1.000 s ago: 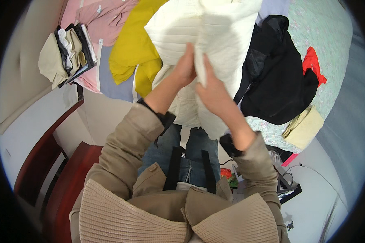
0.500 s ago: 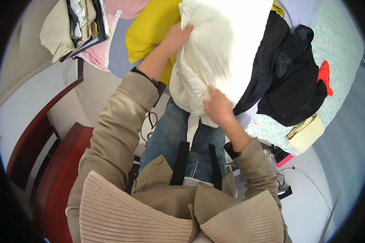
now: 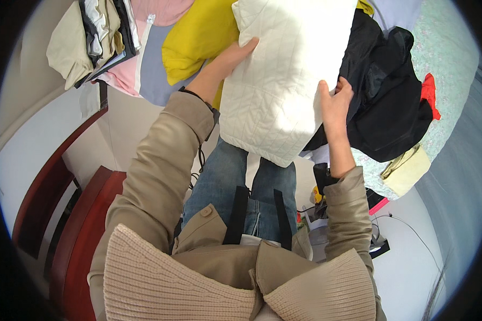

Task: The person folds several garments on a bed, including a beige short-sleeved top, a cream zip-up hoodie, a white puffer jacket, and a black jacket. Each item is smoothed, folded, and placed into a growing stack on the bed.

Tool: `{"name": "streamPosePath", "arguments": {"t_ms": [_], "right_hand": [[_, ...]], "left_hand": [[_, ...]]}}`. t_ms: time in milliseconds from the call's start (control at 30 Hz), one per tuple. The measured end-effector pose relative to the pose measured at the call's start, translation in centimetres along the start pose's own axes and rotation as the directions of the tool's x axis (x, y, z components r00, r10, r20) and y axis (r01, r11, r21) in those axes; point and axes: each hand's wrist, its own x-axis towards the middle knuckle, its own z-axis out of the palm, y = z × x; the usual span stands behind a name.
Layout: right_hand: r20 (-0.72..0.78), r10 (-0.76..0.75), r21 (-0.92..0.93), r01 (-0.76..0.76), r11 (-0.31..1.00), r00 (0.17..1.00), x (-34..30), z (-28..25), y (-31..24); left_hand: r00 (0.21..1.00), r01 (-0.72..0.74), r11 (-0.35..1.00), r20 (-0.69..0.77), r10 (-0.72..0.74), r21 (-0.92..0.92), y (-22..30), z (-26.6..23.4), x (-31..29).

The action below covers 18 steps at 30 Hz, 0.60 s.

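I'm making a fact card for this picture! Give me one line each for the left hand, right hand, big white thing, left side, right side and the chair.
Left hand: at the left edge of the white quilted cloth, thumb on top
Right hand: at its right edge, thumb on top
Big white thing: quilted, spread out above the jeans
Left side: mustard-yellow cloth; folded clothes beyond it
Right side: black clothing, red cloth, folded pale-yellow cloth
Chair: dark red, lower left
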Motion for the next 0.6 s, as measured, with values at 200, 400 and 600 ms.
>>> {"name": "streamPosePath", "arguments": {"t_ms": [200, 400, 600], "right_hand": [[0.437, 0.114, 0.525, -0.356, 0.773, 0.892, 1.4, -0.6, 0.1], [0.487, 0.159, 0.617, -0.467, 0.633, 0.859, -0.7, -5.7, -3.3], [0.133, -0.072, 0.793, -0.063, 0.606, 0.989, 0.0, -17.2, -10.5]], "left_hand": [[0.971, 0.109, 0.98, 0.231, -0.069, -0.166, 1.0, -0.7, -3.0], [0.995, 0.024, 0.987, 0.096, -0.009, -0.156, 5.6, 0.2, -12.4], [0.863, -0.432, 0.883, 0.202, 0.463, -0.183, 18.2, 2.4, -20.1]]}}
